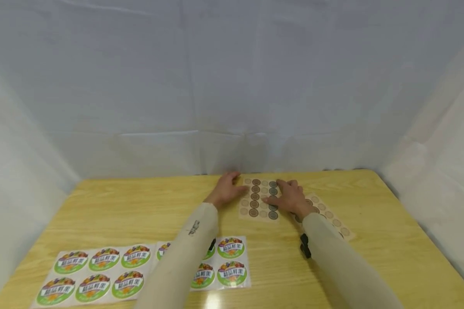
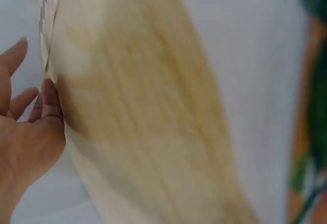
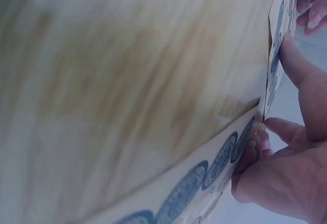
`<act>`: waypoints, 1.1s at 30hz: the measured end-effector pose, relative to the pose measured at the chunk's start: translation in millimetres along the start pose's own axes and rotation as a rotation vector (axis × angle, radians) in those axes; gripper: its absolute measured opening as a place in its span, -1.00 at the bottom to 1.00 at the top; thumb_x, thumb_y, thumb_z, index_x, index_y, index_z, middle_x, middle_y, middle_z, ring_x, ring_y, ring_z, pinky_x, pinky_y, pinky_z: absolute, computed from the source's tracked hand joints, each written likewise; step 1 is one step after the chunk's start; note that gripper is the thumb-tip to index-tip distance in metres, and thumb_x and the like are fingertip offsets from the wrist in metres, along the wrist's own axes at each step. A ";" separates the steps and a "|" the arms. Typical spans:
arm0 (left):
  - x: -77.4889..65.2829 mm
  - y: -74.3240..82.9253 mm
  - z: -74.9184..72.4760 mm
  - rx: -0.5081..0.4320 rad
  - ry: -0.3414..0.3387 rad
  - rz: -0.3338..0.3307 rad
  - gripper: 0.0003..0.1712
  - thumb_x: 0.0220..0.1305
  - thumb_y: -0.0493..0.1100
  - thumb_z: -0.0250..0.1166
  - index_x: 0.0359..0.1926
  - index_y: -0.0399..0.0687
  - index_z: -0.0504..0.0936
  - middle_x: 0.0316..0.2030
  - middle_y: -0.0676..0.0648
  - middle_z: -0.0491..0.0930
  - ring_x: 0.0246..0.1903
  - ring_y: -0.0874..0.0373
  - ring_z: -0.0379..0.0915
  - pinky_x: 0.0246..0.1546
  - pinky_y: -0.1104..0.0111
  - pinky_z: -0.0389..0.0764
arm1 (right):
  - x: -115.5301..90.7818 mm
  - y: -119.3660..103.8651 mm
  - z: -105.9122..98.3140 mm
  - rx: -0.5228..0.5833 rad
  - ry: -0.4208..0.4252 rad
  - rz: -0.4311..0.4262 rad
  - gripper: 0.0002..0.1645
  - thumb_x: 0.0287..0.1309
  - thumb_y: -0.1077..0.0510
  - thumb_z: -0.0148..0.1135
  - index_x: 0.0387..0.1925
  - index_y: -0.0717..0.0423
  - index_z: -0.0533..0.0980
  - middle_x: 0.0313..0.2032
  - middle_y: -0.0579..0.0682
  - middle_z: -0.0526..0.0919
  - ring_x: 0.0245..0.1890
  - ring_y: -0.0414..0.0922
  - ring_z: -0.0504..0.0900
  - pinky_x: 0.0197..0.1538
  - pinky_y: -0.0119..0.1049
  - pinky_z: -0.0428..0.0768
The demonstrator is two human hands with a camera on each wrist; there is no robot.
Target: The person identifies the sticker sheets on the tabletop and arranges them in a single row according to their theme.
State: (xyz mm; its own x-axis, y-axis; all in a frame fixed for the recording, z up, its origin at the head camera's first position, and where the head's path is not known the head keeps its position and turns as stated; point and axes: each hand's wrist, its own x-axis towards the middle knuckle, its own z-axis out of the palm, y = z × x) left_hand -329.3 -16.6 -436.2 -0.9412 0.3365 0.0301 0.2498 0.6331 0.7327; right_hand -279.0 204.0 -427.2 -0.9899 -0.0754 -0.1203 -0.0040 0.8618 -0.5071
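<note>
So, going left to right: far left there's pale cloth hanging down beside my wood-look desk. On the near left of the desk I've got a white spread of big round fruit labels, green at the bottom with colourful fruit on top, laid out in two rows. My left sleeve, with a dark scribble on it, cuts across part of it.

Follow that sleeve up and you get to my left grip: loose, not clenched on anything, thumb out over the left edge of the sticker sheet. That sheet lies towards the far side of the desk, right between my two hands, with columns of little round stickers, some pale, some brown, and a dark greyish column on the right.

On its right side is my right grip, also relaxed rather than grasping: thumb on the sheet, another finger up by the far right corner. In the right wrist view you can see a fingertip pressing on the dark stickers.

Just right of that, a second sticker sheet lies at a slant, partly hidden by my right hand and right sleeve. There's a black fitting at that wrist, and more pale cloth far right.
</note>
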 end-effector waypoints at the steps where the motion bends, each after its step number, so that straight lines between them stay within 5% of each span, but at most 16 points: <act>1: 0.7 -0.1 0.2 -0.002 -0.003 0.008 -0.28 0.23 -0.04 0.31 0.29 -0.34 0.33 0.25 -0.33 0.29 0.28 -0.18 0.14 0.31 0.11 0.10 | 0.4 0.2 -1.2 -0.010 -0.007 0.006 0.03 0.11 -0.25 0.28 0.42 0.20 0.12 0.22 0.42 0.14 0.20 0.38 0.14 0.09 0.29 0.27; 13: 2.7 6.2 10.6 0.176 -0.046 0.006 -0.20 0.15 0.09 0.37 0.30 -0.24 0.37 0.16 -0.25 0.31 0.17 -0.12 0.20 0.26 0.16 0.18 | -3.5 2.1 1.7 -0.025 -0.014 0.034 0.09 0.10 -0.28 0.28 0.42 0.25 0.07 0.26 0.44 0.11 0.24 0.41 0.10 0.14 0.31 0.22; 33: 0.5 4.2 13.6 0.161 -0.004 -0.014 -0.33 0.15 0.01 0.40 0.20 -0.20 0.45 0.11 -0.22 0.37 0.15 -0.14 0.18 0.21 0.13 0.23 | 1.5 2.2 8.5 -0.001 0.009 0.042 -0.01 0.08 -0.27 0.31 0.38 0.14 0.18 0.23 0.39 0.17 0.23 0.34 0.14 0.11 0.25 0.29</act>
State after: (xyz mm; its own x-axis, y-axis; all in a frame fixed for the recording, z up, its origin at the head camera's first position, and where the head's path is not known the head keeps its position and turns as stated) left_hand -325.5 -4.3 -442.4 -0.9441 0.3292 0.0174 0.2698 0.7413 0.6146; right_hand -279.2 201.5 -435.8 -0.9904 -0.0352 -0.1339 0.0370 0.8649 -0.5006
